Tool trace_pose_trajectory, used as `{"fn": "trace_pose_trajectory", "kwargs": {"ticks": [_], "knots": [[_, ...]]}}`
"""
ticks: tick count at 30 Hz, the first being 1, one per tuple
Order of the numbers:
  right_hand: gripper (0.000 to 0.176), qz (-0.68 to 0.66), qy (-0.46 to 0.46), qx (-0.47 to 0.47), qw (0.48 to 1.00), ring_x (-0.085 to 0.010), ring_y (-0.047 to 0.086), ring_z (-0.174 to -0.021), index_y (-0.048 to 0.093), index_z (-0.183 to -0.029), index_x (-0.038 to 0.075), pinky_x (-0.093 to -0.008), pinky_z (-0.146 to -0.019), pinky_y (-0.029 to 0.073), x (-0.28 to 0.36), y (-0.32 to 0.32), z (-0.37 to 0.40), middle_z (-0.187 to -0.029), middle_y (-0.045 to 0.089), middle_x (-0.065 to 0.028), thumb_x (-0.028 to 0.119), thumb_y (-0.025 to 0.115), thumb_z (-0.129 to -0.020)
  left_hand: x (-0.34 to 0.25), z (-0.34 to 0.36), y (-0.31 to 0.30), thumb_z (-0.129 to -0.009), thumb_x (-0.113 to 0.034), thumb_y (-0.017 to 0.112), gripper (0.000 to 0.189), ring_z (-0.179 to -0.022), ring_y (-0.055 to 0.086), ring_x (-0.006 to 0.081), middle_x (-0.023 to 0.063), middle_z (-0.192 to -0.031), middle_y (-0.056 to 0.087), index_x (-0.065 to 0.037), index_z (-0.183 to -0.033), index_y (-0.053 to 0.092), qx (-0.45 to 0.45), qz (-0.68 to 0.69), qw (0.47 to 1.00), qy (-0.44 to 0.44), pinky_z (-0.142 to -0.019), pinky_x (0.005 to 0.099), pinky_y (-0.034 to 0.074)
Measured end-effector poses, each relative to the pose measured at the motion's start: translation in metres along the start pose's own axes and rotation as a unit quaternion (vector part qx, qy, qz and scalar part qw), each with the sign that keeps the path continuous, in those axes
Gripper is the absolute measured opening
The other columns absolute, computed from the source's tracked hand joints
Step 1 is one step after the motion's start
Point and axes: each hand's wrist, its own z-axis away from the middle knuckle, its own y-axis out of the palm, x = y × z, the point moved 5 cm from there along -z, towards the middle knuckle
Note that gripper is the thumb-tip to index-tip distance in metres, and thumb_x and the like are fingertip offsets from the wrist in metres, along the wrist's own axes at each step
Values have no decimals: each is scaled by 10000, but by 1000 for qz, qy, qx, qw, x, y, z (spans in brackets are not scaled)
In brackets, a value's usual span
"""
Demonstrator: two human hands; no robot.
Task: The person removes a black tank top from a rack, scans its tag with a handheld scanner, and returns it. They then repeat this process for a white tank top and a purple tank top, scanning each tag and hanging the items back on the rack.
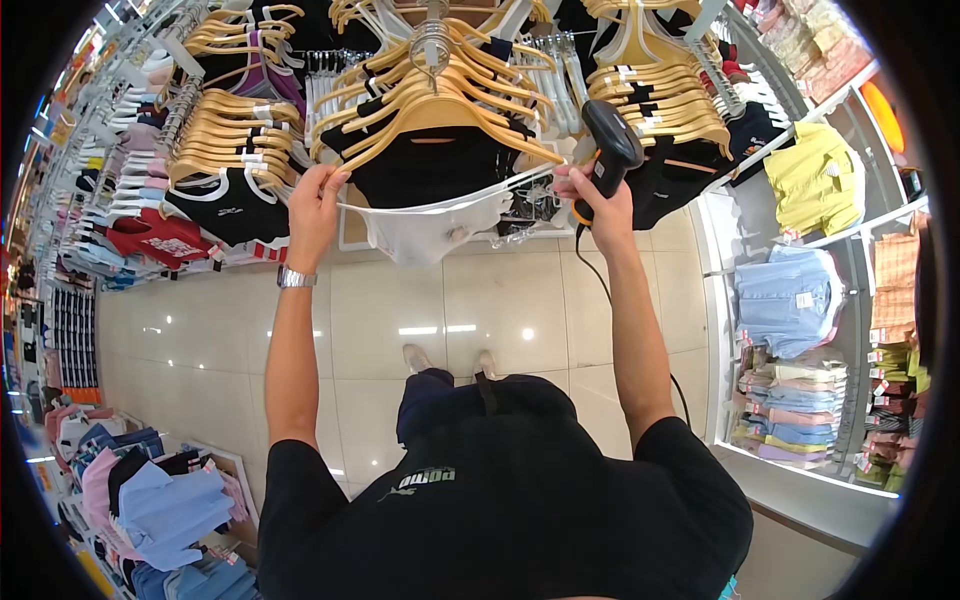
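Observation:
A white sleeveless top (pixel 430 230) hangs stretched between my two hands, its upper edge pulled nearly straight. My left hand (pixel 314 208) is closed on the top's left side, right at the tip of a wooden hanger (pixel 430 115). Wrapped in my right hand (pixel 603 207) is a black handheld barcode scanner (pixel 613 145), its head tilted up and a dark cable (pixel 597 270) trailing down. Fingertips of that hand also touch the top's right strap beside the hanger's other end. Behind the white top, black tops (pixel 430 170) hang on the rack.
More wooden hangers with black tops (pixel 228 205) fill the rail to the left. At right, shelves carry a yellow shirt (pixel 815 180), a blue shirt (pixel 790 298) and folded clothes (pixel 795 410). A display with shirts (pixel 170 510) stands lower left. Tiled floor (pixel 380 300) lies below.

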Motion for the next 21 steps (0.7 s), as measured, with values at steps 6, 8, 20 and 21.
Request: {"fn": "trace_pose_trajectory", "kwargs": {"ticks": [6,8,20,21], "knots": [[207,172,-116,-132,969,-183,654,-875,568,-984,22,-325,-770,558,-21,-16,-38,-1110,661,-120,114,732,-898,38,-22,11,-985,-285,616,295,-648,476,155,57,-742,570,9,-968,643,32,28,998,-49,-597,301,399],[205,155,-79,-100,980,-194,669,-875,569,-1000,14,-316,-774,559,-28,-16,-41,-1069,661,-122,101,726,-901,43,-25,13,-981,-299,619,307,-645,499,191,84,-743,582,6,-962,642,46,29,997,-54,-604,323,415],[202,25,28,-75,996,-190,708,-802,551,-991,6,-282,-694,550,-74,-16,-30,-915,690,-119,83,717,-906,59,-24,31,-963,-291,642,297,-659,527,193,101,-767,622,5,-979,658,68,12,996,-60,-622,321,426],[199,24,29,-75,996,-190,707,-805,552,-988,8,-282,-692,548,-75,-16,-31,-916,692,-121,85,716,-907,59,-23,32,-959,-295,649,301,-661,525,180,95,-770,625,5,-981,660,67,15,996,-64,-619,315,422]]}}
